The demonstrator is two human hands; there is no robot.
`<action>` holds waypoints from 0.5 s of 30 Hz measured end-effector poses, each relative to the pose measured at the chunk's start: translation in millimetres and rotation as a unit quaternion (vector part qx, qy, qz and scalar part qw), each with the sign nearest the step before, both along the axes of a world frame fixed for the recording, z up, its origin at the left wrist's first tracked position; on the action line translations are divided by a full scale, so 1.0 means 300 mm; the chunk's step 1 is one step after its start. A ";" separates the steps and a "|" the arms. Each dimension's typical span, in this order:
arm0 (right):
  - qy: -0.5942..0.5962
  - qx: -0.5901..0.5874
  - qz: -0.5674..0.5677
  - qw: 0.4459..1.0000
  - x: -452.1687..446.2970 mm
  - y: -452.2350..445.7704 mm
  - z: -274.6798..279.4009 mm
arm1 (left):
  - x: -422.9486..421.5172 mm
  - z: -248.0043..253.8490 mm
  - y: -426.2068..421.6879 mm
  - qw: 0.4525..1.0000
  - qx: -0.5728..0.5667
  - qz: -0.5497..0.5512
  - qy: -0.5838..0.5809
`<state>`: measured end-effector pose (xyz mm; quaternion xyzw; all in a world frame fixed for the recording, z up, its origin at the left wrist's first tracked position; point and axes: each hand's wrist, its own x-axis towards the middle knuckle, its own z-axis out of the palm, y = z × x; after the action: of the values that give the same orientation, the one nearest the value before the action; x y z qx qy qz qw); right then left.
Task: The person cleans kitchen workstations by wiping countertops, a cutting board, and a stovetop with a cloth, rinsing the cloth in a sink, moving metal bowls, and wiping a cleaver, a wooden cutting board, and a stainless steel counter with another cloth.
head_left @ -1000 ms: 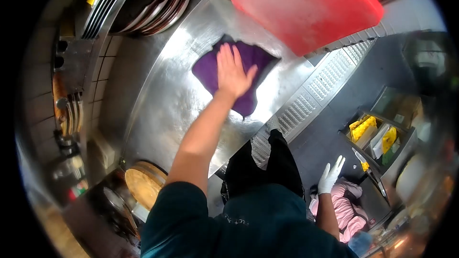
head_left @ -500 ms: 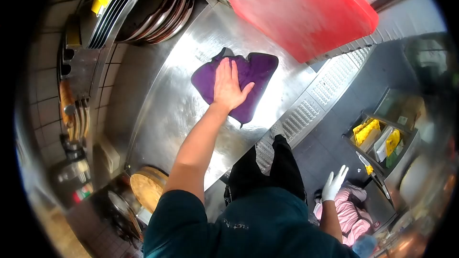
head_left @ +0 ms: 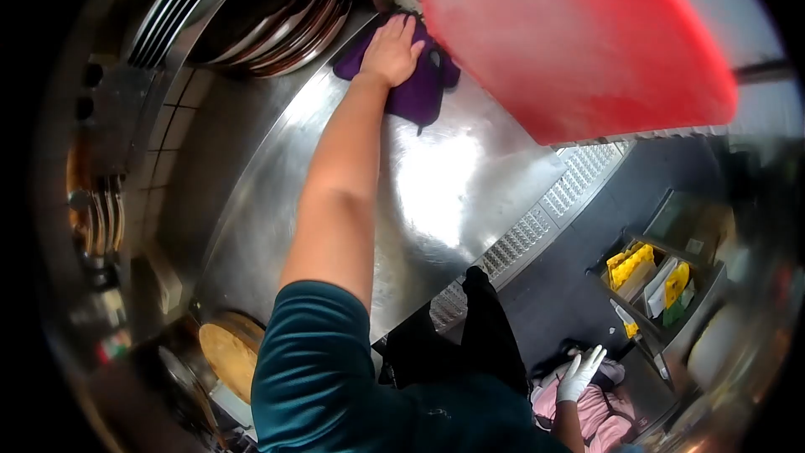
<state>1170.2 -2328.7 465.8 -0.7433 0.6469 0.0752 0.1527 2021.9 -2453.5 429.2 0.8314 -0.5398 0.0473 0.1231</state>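
My bare left hand (head_left: 391,52) lies flat on a purple cloth (head_left: 417,99), pressing it against the steel counter (head_left: 310,176) with fingers extended. The cloth is rumpled, its top end at the far corner of the counter beside a large red plastic board (head_left: 570,42). My right hand (head_left: 580,376) wears a white glove and hangs low at my right side, fingers stretched out and holding nothing. It is near a pink garment or bundle (head_left: 587,415).
Stacked pans (head_left: 289,42) stand on edge at the counter's upper left. A round wooden board (head_left: 228,354) sits at lower left. On the right, an open bin (head_left: 708,285) holds yellow items, with a knife (head_left: 622,315) beside it. A perforated metal strip (head_left: 524,239) edges the counter.
My left hand has pushed the purple cloth away from me, up and left to the far corner by the red board. My right hand stays low at my side.
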 end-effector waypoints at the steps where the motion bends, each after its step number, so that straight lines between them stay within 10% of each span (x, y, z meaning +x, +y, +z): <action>1: 0.003 0.001 -0.001 1.000 -0.007 0.009 -0.010 | 0.000 -0.009 0.003 1.000 0.004 0.006 0.005; 8: -0.007 -0.018 0.024 1.000 -0.031 -0.023 -0.075 | -0.111 -0.019 0.221 0.989 -0.001 0.150 -0.012; 15: -0.015 0.061 0.046 0.997 0.196 -0.117 0.012 | -0.297 0.020 1.177 0.943 -0.031 0.326 -0.068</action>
<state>1229.0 -2363.7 469.4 -0.7624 0.6041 0.1104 0.2041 1932.9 -2100.4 435.1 0.9525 -0.2448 0.1575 0.0898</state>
